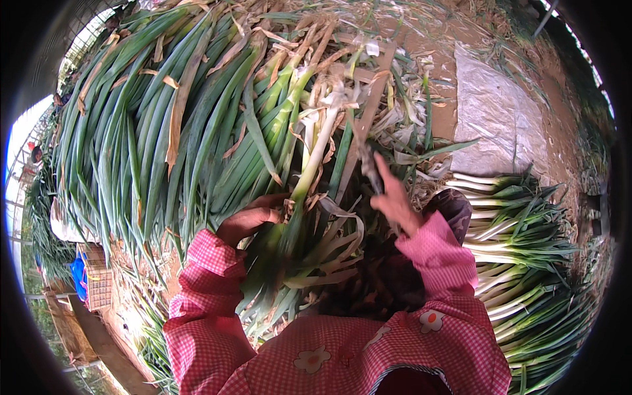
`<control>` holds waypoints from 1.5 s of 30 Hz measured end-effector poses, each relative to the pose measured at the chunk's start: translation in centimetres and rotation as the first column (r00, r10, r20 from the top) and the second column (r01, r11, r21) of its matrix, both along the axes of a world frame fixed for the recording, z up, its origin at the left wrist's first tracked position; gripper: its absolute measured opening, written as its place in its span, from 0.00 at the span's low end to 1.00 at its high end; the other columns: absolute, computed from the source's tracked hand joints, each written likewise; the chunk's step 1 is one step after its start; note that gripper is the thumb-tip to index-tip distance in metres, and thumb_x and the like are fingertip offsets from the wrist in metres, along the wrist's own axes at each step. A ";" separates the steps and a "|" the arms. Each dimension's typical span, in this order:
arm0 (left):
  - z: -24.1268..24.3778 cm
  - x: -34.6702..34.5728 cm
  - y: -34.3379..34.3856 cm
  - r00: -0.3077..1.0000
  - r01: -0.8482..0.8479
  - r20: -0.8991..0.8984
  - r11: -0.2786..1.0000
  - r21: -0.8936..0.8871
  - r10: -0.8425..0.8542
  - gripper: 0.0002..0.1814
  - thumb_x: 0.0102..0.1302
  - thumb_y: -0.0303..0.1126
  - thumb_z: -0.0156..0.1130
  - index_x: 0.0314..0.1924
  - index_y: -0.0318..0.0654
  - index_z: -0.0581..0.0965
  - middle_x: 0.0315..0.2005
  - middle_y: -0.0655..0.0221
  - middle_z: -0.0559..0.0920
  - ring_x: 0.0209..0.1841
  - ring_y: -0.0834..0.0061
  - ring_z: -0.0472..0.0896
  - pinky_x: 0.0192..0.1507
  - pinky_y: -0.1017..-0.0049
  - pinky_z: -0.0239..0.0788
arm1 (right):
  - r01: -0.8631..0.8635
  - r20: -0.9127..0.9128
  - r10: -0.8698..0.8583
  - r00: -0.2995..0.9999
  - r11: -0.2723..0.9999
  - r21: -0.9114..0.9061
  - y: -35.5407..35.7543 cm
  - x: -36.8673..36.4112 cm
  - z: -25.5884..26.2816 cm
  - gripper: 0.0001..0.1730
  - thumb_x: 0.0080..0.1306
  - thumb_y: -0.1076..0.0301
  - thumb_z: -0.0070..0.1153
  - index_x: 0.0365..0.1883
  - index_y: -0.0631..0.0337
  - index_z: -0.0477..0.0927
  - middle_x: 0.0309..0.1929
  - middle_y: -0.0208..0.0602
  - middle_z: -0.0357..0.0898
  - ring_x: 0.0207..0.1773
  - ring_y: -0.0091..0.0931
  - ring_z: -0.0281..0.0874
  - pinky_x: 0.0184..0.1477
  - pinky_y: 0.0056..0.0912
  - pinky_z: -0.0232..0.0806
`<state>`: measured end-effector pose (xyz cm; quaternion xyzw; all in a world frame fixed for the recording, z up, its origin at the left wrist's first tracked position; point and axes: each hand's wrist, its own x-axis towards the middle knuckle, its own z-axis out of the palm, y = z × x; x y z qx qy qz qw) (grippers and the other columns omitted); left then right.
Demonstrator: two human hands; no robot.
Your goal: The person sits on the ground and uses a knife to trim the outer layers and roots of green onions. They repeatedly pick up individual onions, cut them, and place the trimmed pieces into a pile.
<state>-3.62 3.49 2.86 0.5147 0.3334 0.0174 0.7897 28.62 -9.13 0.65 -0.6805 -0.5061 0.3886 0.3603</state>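
My left hand (249,222) is closed around the green part of a large leek or Welsh onion (318,148). Its white stalk slants up and away from me, roots at the far end, with dry peeling leaves hanging around it. My right hand (397,200) grips the dark handle of a knife-like tool (369,168), index finger stretched along it. Motion blurs the tool's far end, so its shape is unclear. That end points towards the root end of the stalk, and I cannot tell if they touch. Peeled leaves (345,232) hang below, between my forearms.
A big heap of untrimmed stalks (148,108) lies to the left. Cleaned stalks with white ends (498,247) are laid in a row at right, below a white plastic sheet (496,113). A wooden frame (377,94) stands amid scraps. A crate (98,281) sits far left.
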 end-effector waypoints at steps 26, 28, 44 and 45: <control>3.5 9.7 0.9 0.852 0.465 -0.431 -0.051 0.884 0.298 0.34 0.69 0.63 0.48 0.64 0.47 0.70 0.46 0.57 0.81 0.44 0.54 0.83 0.44 0.59 0.76 | -0.130 -0.391 0.098 0.915 0.990 -0.055 -16.8 -6.5 3.2 0.61 0.51 0.63 0.72 0.77 0.57 0.46 0.69 0.47 0.65 0.69 0.34 0.66 0.68 0.37 0.59; 0.8 12.0 4.1 0.932 0.359 -0.339 -0.194 0.913 0.127 0.30 0.68 0.60 0.49 0.64 0.54 0.72 0.38 0.60 0.83 0.34 0.48 0.83 0.39 0.58 0.77 | -0.147 -0.350 0.139 0.926 0.989 0.003 -17.0 -6.6 2.4 0.62 0.49 0.61 0.74 0.77 0.55 0.47 0.65 0.49 0.70 0.65 0.37 0.72 0.64 0.37 0.63; 0.1 5.4 -1.6 0.905 -0.192 0.026 0.354 0.915 0.424 0.31 0.56 0.22 0.62 0.62 0.32 0.66 0.49 0.53 0.79 0.50 0.62 0.79 0.54 0.68 0.71 | -0.197 -0.096 0.219 0.971 0.961 0.195 -13.3 -6.4 -3.5 0.62 0.49 0.61 0.63 0.77 0.60 0.41 0.56 0.51 0.76 0.52 0.39 0.80 0.54 0.35 0.70; -1.3 3.7 -2.9 0.910 -0.131 -0.050 0.401 0.907 0.411 0.34 0.55 0.27 0.66 0.63 0.32 0.66 0.48 0.50 0.79 0.49 0.55 0.80 0.54 0.65 0.71 | -0.147 -0.188 0.173 0.967 0.978 0.144 -12.9 -6.2 -2.7 0.61 0.48 0.61 0.62 0.77 0.59 0.41 0.54 0.52 0.76 0.51 0.41 0.80 0.54 0.36 0.70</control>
